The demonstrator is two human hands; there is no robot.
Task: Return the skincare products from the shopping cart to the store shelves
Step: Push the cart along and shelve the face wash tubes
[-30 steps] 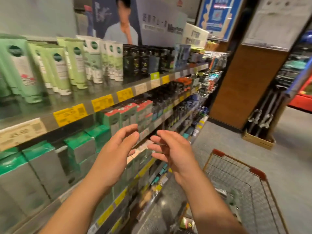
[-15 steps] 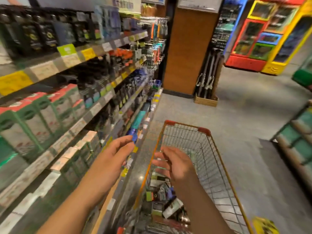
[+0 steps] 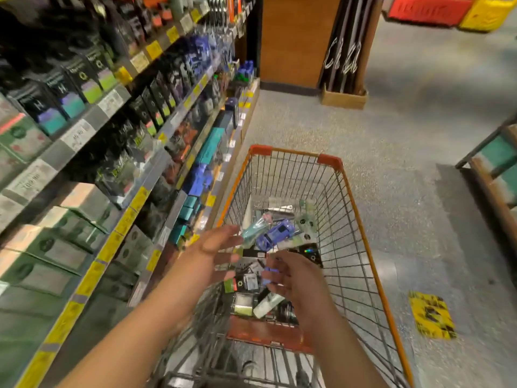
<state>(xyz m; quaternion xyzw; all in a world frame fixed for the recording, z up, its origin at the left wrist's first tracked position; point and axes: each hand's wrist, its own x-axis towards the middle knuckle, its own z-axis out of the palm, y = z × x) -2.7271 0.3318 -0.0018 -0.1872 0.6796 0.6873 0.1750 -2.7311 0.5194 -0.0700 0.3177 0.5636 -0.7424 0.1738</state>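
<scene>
Two bare hands hang over the near end of the orange-rimmed wire shopping cart (image 3: 361, 228), neither holding anything. The left hand (image 3: 216, 257) is spread, its fingers (image 3: 233, 236) apart and reaching toward twelve o'clock; the right hand (image 3: 296, 278) has its fingers (image 3: 270, 273) loosely bent and apart, turned toward nine o'clock, palm facing the left.

Below and just beyond them lies the heap of mixed skincare products (image 3: 275, 247) on the cart floor. From the left fingertips, a pale teal tube (image 3: 251, 231) lies almost touching at about two o'clock, its long axis running from seven to one o'clock. Beside it, further toward three o'clock, sits a violet-blue plastic pack (image 3: 275, 233), lying on a similar slant. A white-and-green tube (image 3: 267, 302) lies under the right hand at about seven o'clock from its fingers, angled from eight to two o'clock.

By my judgement the left hand is nearer the teal tube and would need only a short drop forward and down, closing across the tube's narrow width rather than along it. Motion blur makes the smaller dark packets hard to tell apart. The store shelves (image 3: 117, 141) with yellow price tags run along the nine o'clock side, just beside the cart.
</scene>
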